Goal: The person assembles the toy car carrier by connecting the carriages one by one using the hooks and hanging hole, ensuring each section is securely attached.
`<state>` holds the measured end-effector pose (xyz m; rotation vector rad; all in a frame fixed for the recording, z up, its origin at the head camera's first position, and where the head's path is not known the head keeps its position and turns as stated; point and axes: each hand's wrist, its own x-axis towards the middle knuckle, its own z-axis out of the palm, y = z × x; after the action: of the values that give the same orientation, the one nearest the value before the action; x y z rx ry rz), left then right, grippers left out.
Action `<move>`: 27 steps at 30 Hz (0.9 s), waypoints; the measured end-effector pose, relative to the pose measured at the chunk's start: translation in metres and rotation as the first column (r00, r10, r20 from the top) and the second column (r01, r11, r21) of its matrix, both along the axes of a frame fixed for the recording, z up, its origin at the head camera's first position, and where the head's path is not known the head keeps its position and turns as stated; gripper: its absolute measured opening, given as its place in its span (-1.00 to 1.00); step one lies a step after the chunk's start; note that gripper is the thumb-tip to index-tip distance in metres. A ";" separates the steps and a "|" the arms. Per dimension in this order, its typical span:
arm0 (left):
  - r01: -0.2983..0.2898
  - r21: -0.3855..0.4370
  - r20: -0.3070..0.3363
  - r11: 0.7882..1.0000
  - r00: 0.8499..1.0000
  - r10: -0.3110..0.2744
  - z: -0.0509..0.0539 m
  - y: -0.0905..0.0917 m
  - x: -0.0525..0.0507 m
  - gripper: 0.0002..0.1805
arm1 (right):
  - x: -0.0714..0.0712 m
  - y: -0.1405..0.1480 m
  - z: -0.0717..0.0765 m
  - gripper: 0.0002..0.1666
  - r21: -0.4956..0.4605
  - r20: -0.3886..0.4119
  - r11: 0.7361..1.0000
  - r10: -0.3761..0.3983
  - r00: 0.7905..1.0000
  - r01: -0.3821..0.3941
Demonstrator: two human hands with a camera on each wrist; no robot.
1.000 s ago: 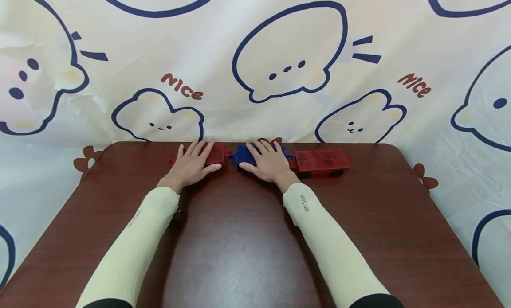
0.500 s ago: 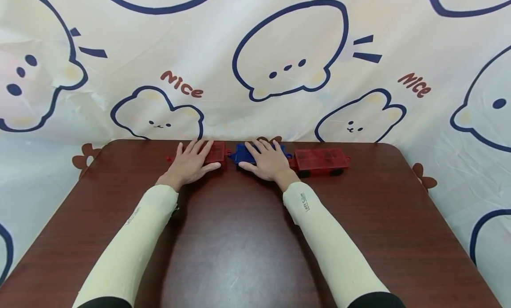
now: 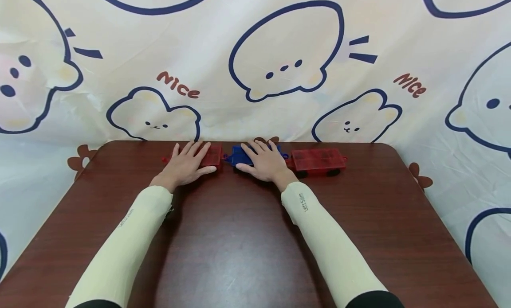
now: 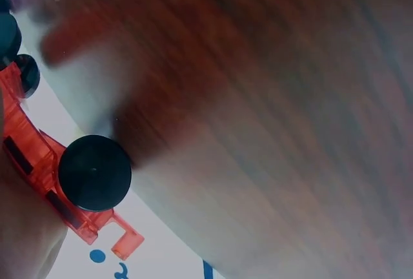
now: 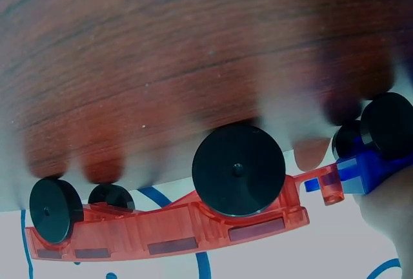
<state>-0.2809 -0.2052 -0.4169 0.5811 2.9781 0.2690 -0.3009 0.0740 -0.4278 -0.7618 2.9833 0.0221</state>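
Three translucent toy cars stand in a row along the table's far edge. My left hand (image 3: 181,165) lies with spread, straight fingers on the left red car (image 3: 213,156), covering much of it. The right hand (image 3: 265,162) rests the same way on the blue car (image 3: 239,155) in the middle. Right of that hand is another red car (image 3: 319,160), untouched. In the right wrist view, a hook of the red car (image 5: 171,230) meets the blue car's end (image 5: 371,172). The left wrist view shows the left red car (image 4: 45,169) with black wheels.
The brown wooden table (image 3: 239,237) extends from the cars back towards the body. Behind it hangs a pale cloth (image 3: 223,55) printed with dark blue outlines and the word Nice.
The head view has shifted slightly, so everything appears a little further left. Both hands keep their places on the cars.
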 end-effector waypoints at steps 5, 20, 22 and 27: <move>-0.001 -0.003 0.009 1.000 1.000 0.001 0.001 -0.003 0.000 0.05 | 0.000 -0.001 0.001 0.03 -0.011 0.000 1.000 0.007 1.000 -0.007; -0.027 -0.028 0.013 0.999 1.000 0.027 0.001 0.001 0.003 0.08 | 0.001 0.000 0.000 0.03 0.011 -0.032 1.000 0.021 0.999 -0.021; -0.031 -0.032 0.011 0.999 0.999 0.031 0.001 0.001 0.003 0.07 | 0.001 -0.001 0.001 0.04 0.015 -0.036 1.000 0.026 0.999 -0.026; -0.037 -0.031 0.014 0.999 0.999 0.037 0.003 0.001 0.005 0.04 | 0.003 -0.004 0.002 0.02 0.011 -0.044 1.000 0.029 0.999 -0.029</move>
<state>-0.2756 -0.2044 -0.4142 0.5190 2.9757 0.2296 -0.2980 0.0704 -0.4260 -0.8138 3.0115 0.0560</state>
